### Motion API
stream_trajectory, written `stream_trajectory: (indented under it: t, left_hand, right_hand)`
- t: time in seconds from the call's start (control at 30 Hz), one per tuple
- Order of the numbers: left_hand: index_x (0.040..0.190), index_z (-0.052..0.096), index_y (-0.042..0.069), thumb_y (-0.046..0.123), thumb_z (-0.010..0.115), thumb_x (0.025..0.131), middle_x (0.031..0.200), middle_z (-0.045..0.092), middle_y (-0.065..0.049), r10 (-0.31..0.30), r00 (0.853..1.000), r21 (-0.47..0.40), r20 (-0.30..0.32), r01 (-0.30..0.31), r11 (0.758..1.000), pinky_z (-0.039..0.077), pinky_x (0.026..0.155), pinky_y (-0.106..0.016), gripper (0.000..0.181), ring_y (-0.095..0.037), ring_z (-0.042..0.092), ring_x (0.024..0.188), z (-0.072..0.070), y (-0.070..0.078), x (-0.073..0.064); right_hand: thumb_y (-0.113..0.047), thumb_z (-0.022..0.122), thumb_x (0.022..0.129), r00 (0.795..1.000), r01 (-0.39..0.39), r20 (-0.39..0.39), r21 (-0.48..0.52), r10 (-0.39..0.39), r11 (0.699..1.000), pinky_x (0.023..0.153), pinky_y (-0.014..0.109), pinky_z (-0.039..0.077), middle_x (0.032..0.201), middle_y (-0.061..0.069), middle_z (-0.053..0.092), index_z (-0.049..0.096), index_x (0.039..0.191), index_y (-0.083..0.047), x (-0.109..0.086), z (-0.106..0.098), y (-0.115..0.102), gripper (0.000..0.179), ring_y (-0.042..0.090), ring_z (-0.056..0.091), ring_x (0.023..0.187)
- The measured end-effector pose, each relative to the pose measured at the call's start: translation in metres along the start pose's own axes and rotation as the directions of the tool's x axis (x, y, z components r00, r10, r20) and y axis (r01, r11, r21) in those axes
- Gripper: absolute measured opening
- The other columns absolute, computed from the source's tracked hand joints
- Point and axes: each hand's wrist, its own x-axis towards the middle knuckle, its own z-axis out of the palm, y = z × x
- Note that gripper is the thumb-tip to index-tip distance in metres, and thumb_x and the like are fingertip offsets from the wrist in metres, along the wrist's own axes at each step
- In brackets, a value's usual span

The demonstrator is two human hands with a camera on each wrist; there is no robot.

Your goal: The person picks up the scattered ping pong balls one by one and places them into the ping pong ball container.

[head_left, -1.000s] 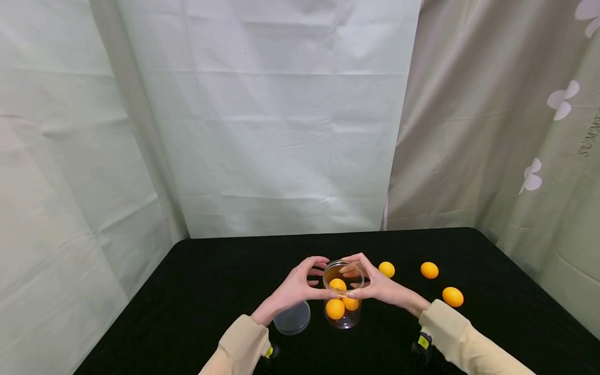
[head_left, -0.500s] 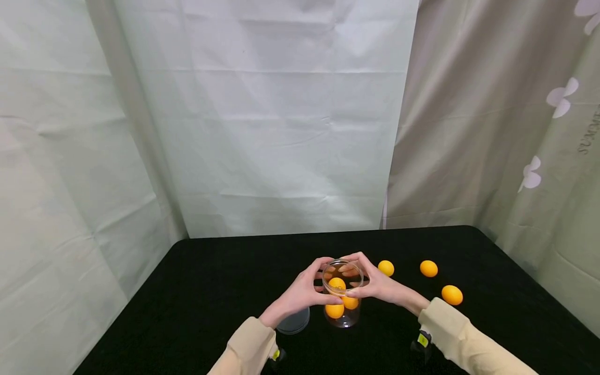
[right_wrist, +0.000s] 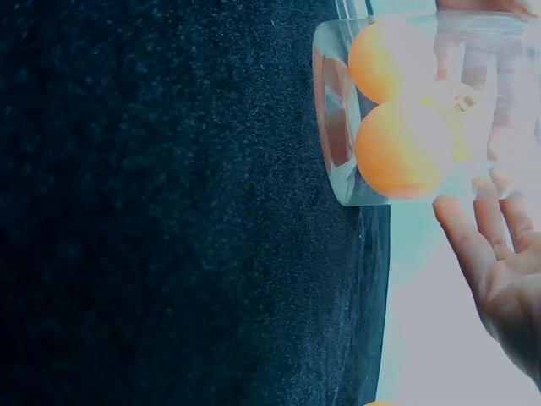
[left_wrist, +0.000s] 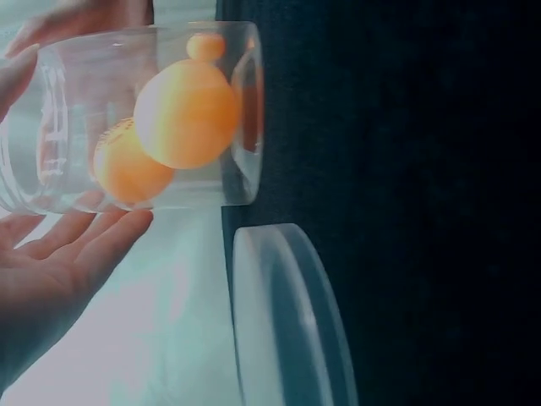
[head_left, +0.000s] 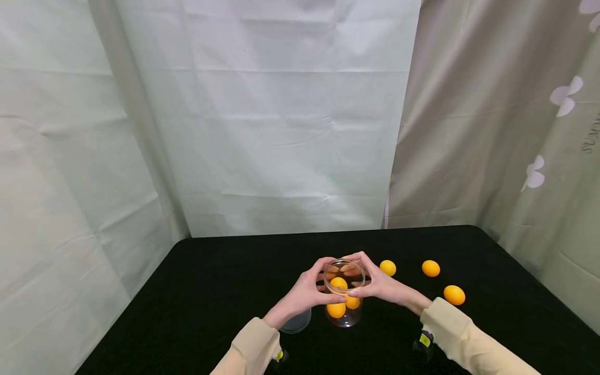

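Note:
A clear jar (head_left: 345, 321) without its lid stands upright on the black table, with three orange table tennis balls (head_left: 336, 310) inside. My left hand (head_left: 303, 292) holds the jar's left side near the rim, thumb at the front and fingers behind. From the other side my right hand (head_left: 382, 286) grips it in the same way. In the left wrist view, the grey translucent lid (left_wrist: 287, 321) lies beside the jar; the head view shows it partly hidden under my left wrist. Printing shows on one ball (right_wrist: 461, 110) in the right wrist view.
Three loose orange balls lie right of the jar: one ball (head_left: 387, 267) just past my right hand, another (head_left: 430, 268) farther right, and a third (head_left: 454, 295) nearer my right sleeve. White and beige curtains (head_left: 281, 130) hang behind the black table (head_left: 225, 281).
My left hand has moved right, from a small gap beside the jar to contact with it, and now covers more of the lid. The right hand stays on the jar.

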Motion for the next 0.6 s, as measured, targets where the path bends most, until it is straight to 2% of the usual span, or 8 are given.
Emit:
stream_trajectory:
  t: [0.13, 0.37, 0.6]
  left_hand:
    - [0.135, 0.032, 0.018, 0.023, 0.070, 0.079, 0.132, 0.037, -0.012, 0.008, 1.000, -0.003, -0.007, -0.008, 1.000, 0.044, 0.083, -0.033, 0.068, -0.033, 0.043, 0.113, 0.001, 0.004, -0.002]
    - [0.134, 0.033, 0.007, 0.015, 0.069, 0.080, 0.129, 0.038, -0.019, 0.032, 0.999, -0.018, -0.001, -0.032, 0.999, 0.045, 0.082, -0.036, 0.065, -0.041, 0.042, 0.112, 0.000, 0.030, -0.008]
    - [0.133, 0.034, 0.007, 0.014, 0.069, 0.080, 0.127, 0.039, -0.019, 0.039, 0.999, -0.030, -0.006, -0.039, 0.999, 0.045, 0.082, -0.037, 0.064, -0.041, 0.043, 0.111, 0.001, 0.032, -0.010]
  right_hand:
    - [-0.012, 0.061, 0.082, 1.000, -0.009, -0.004, -0.011, 0.009, 1.000, 0.087, 0.048, 0.039, 0.130, 0.018, 0.030, 0.025, 0.130, -0.011, 0.000, 0.000, 0.001, 0.061, 0.035, 0.035, 0.115]
    - [-0.011, 0.060, 0.082, 1.000, -0.005, -0.008, -0.001, 0.005, 1.000, 0.088, 0.052, 0.037, 0.131, 0.019, 0.029, 0.026, 0.131, -0.011, 0.000, 0.000, -0.001, 0.060, 0.037, 0.034, 0.116]
    - [-0.009, 0.060, 0.082, 0.999, -0.033, 0.009, 0.014, 0.033, 0.999, 0.090, 0.053, 0.034, 0.131, 0.018, 0.029, 0.024, 0.132, -0.011, -0.002, -0.001, -0.004, 0.061, 0.037, 0.032, 0.118]
